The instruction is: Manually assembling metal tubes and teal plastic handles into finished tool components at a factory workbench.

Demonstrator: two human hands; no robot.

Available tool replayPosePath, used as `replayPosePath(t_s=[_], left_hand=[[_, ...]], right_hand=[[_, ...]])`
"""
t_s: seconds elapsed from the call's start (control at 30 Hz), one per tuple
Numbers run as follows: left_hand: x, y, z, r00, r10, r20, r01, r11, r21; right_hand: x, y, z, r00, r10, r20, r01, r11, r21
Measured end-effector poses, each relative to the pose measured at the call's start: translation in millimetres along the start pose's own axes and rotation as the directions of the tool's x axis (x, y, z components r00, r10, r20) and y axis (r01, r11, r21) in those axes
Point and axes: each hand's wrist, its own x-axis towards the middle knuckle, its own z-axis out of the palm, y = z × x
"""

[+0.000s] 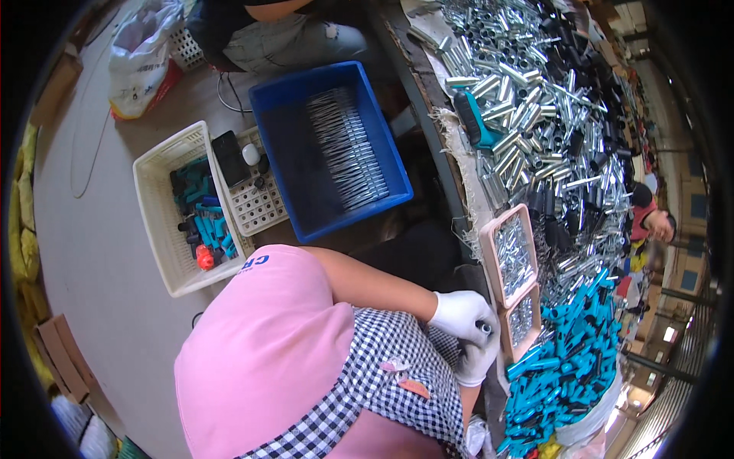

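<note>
My left hand (pixel 464 314), in a white glove, is closed around a small metal tube (pixel 484 327). Only the tube's round, hollow end shows between the fingers. Just below and touching it, my right hand (pixel 477 362), in a greyish-white glove, has its fingers bent in; whatever they grip is hidden. Both hands are together over my checked apron (pixel 382 344), at the table's edge. Beside them are two pink trays: one (pixel 490 256) has small metal parts, and the nearer one (pixel 508 353) has more small metal pieces.
Metal tubes (pixel 527 115) heap the table, with a teal-and-black tool (pixel 475 120) among them and teal handles (pixel 562 359) closer in. A blue bin (pixel 264 115) has rows of slim metal rods. A white crate (pixel 149 199) contains teal parts. Another person (pixel 294 42) sits beyond.
</note>
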Motion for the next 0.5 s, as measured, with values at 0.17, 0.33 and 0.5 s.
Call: replayPosePath(t_s=[0.17,0.33,0.5], left_hand=[[-3.3,-0.8,-6.9,1.0,-0.026,-0.013,0.026,0.999,-0.036],[-6.6,-5.1,-10.2,0.986,-0.159,-0.042,0.159,0.987,0.002],[-12.8,-12.5,-14.5,0.993,-0.102,-0.067,0.098,0.994,-0.052]], right_hand=[[-2.2,-3.3,10.0,0.997,0.07,-0.03,-0.068,0.996,0.063],[-2.3,-9.0,16.3,0.985,0.173,0.019,-0.174,0.983,0.063],[-2.4,-5.7,22.5,0.962,0.269,0.04,-0.272,0.955,0.122]])
